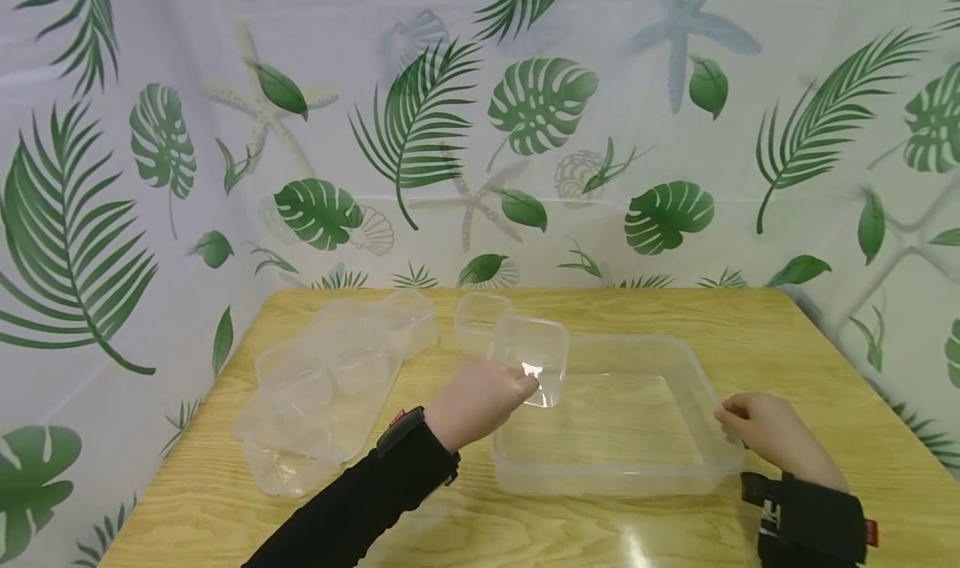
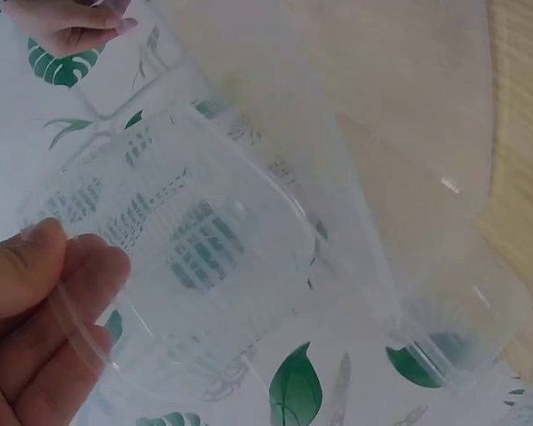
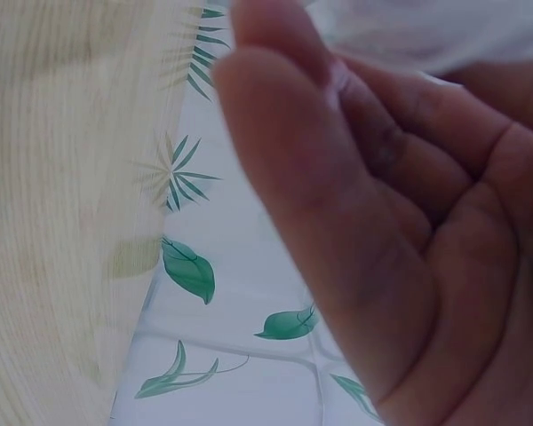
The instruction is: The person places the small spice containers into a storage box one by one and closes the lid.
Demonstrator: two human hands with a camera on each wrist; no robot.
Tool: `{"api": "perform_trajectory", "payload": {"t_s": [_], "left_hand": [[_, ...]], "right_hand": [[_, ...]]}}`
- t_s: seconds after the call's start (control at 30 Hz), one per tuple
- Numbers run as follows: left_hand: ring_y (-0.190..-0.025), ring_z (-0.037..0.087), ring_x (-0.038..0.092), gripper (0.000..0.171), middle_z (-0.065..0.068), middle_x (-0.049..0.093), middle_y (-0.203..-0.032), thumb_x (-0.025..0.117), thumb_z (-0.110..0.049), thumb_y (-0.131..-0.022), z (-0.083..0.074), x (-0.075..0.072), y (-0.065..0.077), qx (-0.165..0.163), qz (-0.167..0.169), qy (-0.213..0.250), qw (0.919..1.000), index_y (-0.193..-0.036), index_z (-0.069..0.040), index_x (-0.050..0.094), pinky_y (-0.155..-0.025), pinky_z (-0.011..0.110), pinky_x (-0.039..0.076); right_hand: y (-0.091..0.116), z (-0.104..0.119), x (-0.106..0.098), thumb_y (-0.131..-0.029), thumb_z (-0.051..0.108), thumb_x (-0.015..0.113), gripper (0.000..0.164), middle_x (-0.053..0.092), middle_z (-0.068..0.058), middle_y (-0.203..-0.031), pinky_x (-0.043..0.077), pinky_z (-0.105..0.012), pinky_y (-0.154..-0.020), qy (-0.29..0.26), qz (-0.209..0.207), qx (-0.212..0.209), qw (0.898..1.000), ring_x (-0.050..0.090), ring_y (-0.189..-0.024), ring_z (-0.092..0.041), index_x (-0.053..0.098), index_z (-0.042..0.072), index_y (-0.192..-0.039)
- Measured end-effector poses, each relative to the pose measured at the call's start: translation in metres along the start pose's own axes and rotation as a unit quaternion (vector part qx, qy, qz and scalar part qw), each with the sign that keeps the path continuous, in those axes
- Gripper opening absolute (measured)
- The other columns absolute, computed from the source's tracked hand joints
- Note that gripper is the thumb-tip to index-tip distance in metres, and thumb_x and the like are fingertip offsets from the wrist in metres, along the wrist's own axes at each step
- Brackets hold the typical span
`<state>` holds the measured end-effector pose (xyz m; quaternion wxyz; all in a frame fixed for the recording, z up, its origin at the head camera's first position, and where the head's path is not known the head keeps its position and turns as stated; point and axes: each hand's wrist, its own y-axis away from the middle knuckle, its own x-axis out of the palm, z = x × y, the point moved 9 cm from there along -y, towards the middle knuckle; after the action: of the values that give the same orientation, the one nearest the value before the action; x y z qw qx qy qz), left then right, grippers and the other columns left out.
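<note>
1 yellow wood-grain table carries, at right, 1 large rectangular tub of transparent plastic. At left is a group of small transparent plastic containers; they overlap, so exact no. I can't tell. 2 hands: R hand pinches tub's right rim; L hand grips 1 small square container of transparent plastic, w/ rounded corners, tilted, at tub's far-left corner. 1 similar container stands behind. Bare wood shows near tub & betw. tub and table's right edge.
</note>
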<state>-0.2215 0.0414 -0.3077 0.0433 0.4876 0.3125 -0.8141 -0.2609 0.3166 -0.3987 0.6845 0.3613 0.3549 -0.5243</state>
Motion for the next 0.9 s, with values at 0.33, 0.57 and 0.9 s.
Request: {"api": "perform_trajectory", "payload": {"t_s": [0.33, 0.57, 0.9], "left_hand": [[-0.053, 0.007, 0.013, 0.033, -0.006, 0.013, -0.057, 0.055, -0.001, -0.083, -0.031, 0.035, 0.001, 0.036, 0.076, -0.01, 0.9964, -0.059, -0.018, 0.04, -0.046, 0.021, 0.012], [-0.051, 0.004, 0.022, 0.024, -0.01, 0.035, -0.054, 0.058, -0.006, -0.085, -0.038, 0.053, 0.006, 0.021, 0.135, 0.008, 0.9905, -0.065, -0.018, 0.053, -0.044, 0.019, 0.022], [-0.049, 0.002, 0.028, 0.021, -0.009, 0.047, -0.056, 0.061, -0.005, -0.081, -0.042, 0.065, 0.009, 0.013, 0.131, 0.028, 0.991, -0.065, -0.018, 0.058, -0.043, 0.017, 0.029]], "right_hand": [[0.001, 0.002, 0.0, -0.091, 0.016, 0.048, 0.032, 0.062, -0.009, -0.078, 0.046, -0.033, -0.057, 0.0, 0.005, 0.003, 1.0, 0.058, -0.068, -0.018, 0.057, -0.014, -0.099], [0.0, 0.001, 0.0, -0.091, 0.014, 0.048, 0.031, 0.062, -0.01, -0.079, 0.046, -0.034, -0.058, -0.003, 0.005, 0.005, 1.0, 0.059, -0.068, -0.019, 0.056, -0.015, -0.1], [0.0, -0.003, 0.002, -0.092, 0.02, 0.048, 0.036, 0.062, -0.01, -0.08, 0.047, -0.034, -0.058, -0.011, 0.007, 0.01, 1.0, 0.059, -0.069, -0.019, 0.057, -0.014, -0.099]]}}
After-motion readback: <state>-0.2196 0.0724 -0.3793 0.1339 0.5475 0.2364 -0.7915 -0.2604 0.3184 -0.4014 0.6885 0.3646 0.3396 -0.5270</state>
